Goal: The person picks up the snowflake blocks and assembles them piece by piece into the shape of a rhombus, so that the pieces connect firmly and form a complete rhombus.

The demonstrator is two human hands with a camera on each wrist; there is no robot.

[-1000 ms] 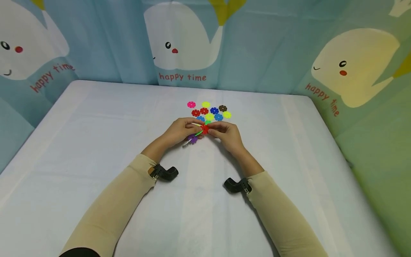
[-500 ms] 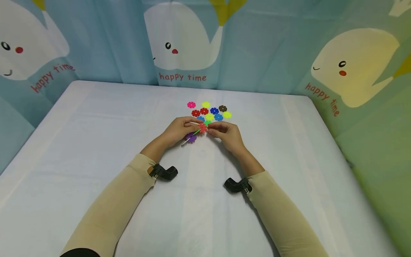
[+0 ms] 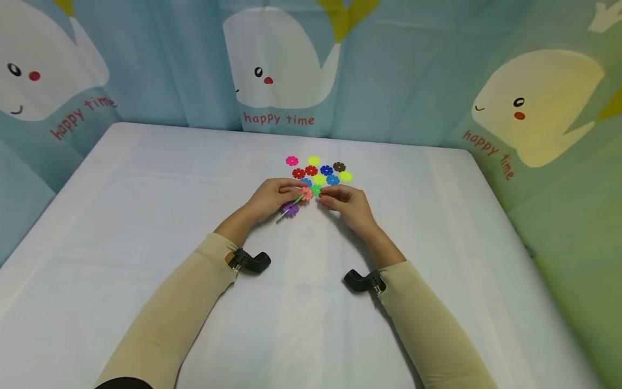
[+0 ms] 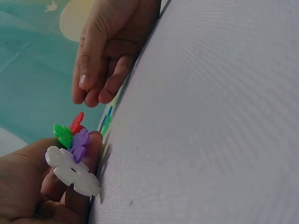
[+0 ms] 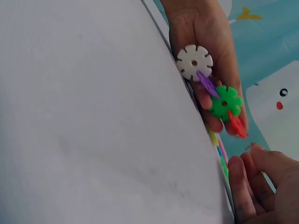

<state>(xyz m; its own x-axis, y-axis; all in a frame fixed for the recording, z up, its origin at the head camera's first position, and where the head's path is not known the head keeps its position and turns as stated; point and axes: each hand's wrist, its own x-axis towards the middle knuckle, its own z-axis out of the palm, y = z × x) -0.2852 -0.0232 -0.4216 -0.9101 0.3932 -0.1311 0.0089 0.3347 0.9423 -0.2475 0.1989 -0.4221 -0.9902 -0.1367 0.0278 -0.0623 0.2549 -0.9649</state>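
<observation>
My left hand (image 3: pixel 270 199) pinches a short chain of slotted plastic snowflake discs, joined edge to edge. In the right wrist view the chain runs from a white disc (image 5: pixel 194 62) through a purple disc (image 5: pixel 207 84) and a green disc (image 5: pixel 224 103) to a red disc (image 5: pixel 237 124) at the tip. The left thumb and fingers hold it near the green and red discs, low over the table. My right hand (image 3: pixel 351 209) hovers just to the right of the red end, apart from it, fingers loosely bent and nothing between them.
Loose discs lie flat beyond the hands, among them a green disc (image 3: pixel 316 189), a brown disc (image 3: pixel 339 167), a dark blue disc (image 3: pixel 326 170) and a pink disc (image 3: pixel 292 161). The white table (image 3: pixel 146 178) ends at a whale-print curtain (image 3: pixel 403 92) behind.
The right fingers, at the red disc a second ago, have let go and drawn slightly right. The left hand keeps the chain, whose red end has tilted and shifted a little left.
</observation>
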